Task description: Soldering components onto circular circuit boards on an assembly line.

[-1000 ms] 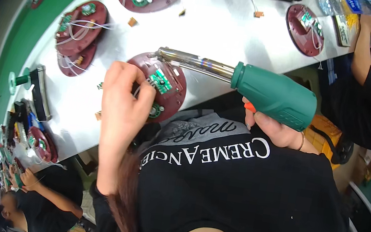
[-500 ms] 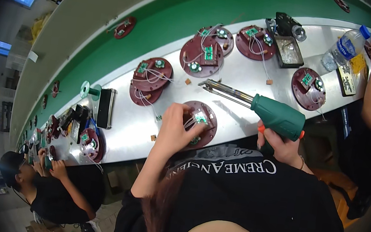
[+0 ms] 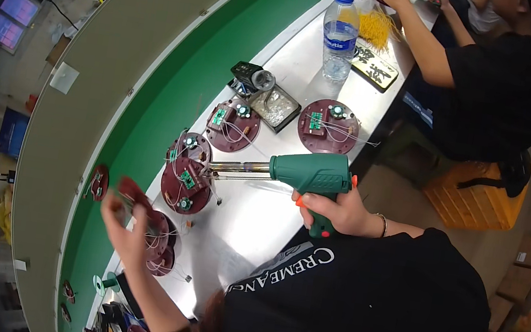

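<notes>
My right hand (image 3: 341, 212) grips the handle of a green soldering gun (image 3: 309, 172), its long metal tip pointing left across the bench. A stack of maroon round discs (image 3: 187, 178) bearing small green circuit boards and white wires lies just by the tip. My left hand (image 3: 127, 221), smeared by motion, reaches to the green belt's edge. Its fingers are on another maroon disc (image 3: 131, 190), blurred, whose details cannot be made out. Under and beside that hand rest more stacked maroon discs (image 3: 160, 253) with trailing wires.
Beyond the bench runs a green belt (image 3: 158, 102) with single discs on it. A soldering stand with a metal tray (image 3: 274, 107), another wired disc (image 3: 328, 127) and a water bottle (image 3: 340, 36) stand farther along. A co-worker (image 3: 490, 89) sits to the right, near an orange crate (image 3: 473, 197).
My left hand has lifted the disc from the bench in front of me and carried it left and away, to the belt. The view has swung right; the soldering gun stays in my right hand.
</notes>
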